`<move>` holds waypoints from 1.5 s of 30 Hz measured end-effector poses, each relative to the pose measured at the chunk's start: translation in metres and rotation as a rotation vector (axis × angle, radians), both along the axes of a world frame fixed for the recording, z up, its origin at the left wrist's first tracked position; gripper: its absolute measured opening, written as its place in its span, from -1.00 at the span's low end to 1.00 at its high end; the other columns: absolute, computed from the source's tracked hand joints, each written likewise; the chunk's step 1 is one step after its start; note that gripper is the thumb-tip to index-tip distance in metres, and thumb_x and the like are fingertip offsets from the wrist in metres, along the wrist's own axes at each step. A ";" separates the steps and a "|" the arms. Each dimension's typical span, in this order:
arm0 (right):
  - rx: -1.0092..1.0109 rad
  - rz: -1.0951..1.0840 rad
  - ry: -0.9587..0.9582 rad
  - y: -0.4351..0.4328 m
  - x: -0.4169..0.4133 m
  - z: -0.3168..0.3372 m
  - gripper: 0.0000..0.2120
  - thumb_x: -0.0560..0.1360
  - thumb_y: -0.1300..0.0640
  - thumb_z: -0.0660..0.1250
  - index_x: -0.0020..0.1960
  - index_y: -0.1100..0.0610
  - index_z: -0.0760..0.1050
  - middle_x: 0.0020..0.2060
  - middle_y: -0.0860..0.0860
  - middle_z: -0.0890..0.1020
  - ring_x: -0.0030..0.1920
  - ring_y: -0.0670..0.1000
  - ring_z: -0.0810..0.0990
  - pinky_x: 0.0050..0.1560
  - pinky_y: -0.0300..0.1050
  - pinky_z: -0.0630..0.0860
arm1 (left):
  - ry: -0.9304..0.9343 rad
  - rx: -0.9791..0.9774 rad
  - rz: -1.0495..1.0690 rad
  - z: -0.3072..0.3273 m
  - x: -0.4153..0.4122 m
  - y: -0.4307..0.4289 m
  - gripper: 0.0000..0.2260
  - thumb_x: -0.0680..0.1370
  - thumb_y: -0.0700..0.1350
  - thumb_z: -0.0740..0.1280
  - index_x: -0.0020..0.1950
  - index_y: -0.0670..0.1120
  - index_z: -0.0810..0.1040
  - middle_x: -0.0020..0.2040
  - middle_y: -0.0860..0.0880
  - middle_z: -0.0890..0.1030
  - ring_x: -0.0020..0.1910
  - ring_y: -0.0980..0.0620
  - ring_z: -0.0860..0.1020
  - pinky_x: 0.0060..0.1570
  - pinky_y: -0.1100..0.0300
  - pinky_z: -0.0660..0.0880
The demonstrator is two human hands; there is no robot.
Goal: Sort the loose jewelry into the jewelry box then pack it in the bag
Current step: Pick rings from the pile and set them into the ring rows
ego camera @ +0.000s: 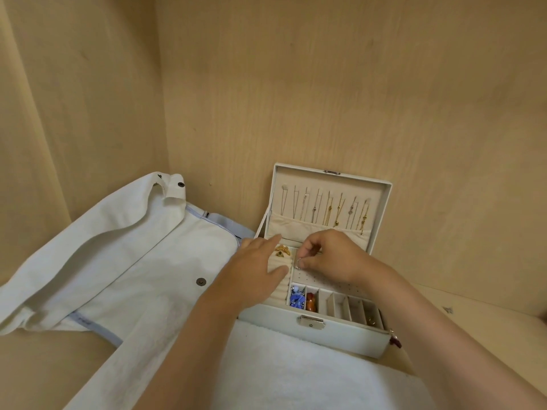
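At centre right the open jewelry box (340, 335) is steadied by the left hand (251, 267), its grip wide and flat, so a small silver piece (297, 262) pinched in the grip of the right hand (334, 255) can be seated. The bag (133, 261) is laid ready at left.

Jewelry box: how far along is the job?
Done: necklaces hang in the lid, pieces sit in some compartments. In hand: right hand pinches a silver piece over the box; left hand rests on it. Left: box is open, bag lies beside it.
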State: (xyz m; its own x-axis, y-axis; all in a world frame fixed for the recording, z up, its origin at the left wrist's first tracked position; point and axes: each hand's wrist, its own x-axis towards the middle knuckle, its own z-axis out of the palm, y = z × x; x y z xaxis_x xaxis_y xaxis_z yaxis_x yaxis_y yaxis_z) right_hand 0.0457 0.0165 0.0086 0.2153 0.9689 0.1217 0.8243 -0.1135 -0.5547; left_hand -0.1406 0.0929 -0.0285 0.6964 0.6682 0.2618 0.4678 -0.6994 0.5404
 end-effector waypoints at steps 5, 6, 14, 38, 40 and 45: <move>0.147 -0.012 0.200 0.008 -0.008 0.008 -0.90 0.40 0.15 0.57 -0.16 0.01 0.67 -0.32 -0.10 0.68 -0.32 -0.22 0.57 -0.15 -0.28 0.49 | -0.264 -0.024 0.027 0.011 -0.004 -0.001 -0.61 0.60 -0.04 0.33 0.42 0.14 0.41 0.15 0.17 0.57 0.10 0.24 0.48 0.15 0.28 0.47; 0.177 -0.010 0.253 0.009 -0.011 0.009 -0.90 0.40 0.18 0.57 -0.15 0.05 0.67 -0.34 -0.09 0.68 -0.34 -0.23 0.56 -0.20 -0.31 0.48 | -0.310 -0.108 0.008 0.012 -0.003 -0.003 -0.66 0.58 -0.05 0.36 0.35 0.13 0.47 0.05 0.17 0.60 0.00 0.25 0.52 0.02 0.39 0.47; 0.229 -0.023 0.505 0.007 -0.023 0.010 -0.91 0.50 0.22 0.47 -0.02 0.19 0.71 -0.31 0.04 0.72 -0.54 -0.10 0.38 -0.46 -0.24 0.37 | -0.592 -0.402 -0.001 0.011 0.001 -0.002 -0.88 0.52 -0.11 0.45 0.04 0.03 0.65 -0.22 0.06 0.69 -0.21 0.17 0.63 -0.02 0.20 0.58; 0.220 -0.064 0.344 0.018 -0.025 -0.006 -0.86 0.37 0.21 0.59 -0.10 0.09 0.71 -0.26 0.00 0.73 -0.24 -0.08 0.70 -0.08 -0.17 0.63 | -0.409 -0.100 0.107 -0.001 0.000 0.009 -0.83 0.57 -0.10 0.38 0.14 0.07 0.64 -0.11 0.16 0.65 -0.15 0.27 0.57 -0.06 0.37 0.52; 0.206 -0.105 0.219 0.022 -0.025 -0.015 -0.90 0.35 0.14 0.61 -0.17 0.02 0.72 -0.29 -0.08 0.72 -0.20 -0.08 0.69 0.01 -0.05 0.65 | -0.318 0.003 0.113 -0.002 0.000 0.011 -0.81 0.58 -0.12 0.36 0.18 0.02 0.63 0.00 0.10 0.65 -0.06 0.21 0.57 0.03 0.30 0.51; 0.216 -0.188 0.069 0.028 -0.025 -0.028 -0.92 0.36 0.02 0.59 -0.22 -0.07 0.70 -0.29 -0.20 0.70 -0.20 -0.20 0.64 -0.05 -0.02 0.64 | -0.109 0.144 0.073 -0.007 0.001 0.014 -0.73 0.60 -0.16 0.28 0.25 0.07 0.60 0.19 0.09 0.59 0.19 0.10 0.47 0.18 0.22 0.42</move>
State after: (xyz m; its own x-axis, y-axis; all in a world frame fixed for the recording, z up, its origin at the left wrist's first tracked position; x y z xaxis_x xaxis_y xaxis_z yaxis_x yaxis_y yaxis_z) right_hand 0.0203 0.0444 -0.0192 0.4031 0.8648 0.2995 0.7597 -0.1337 -0.6364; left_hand -0.1394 0.1071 -0.0350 0.6099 0.6657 0.4300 0.4641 -0.7398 0.4872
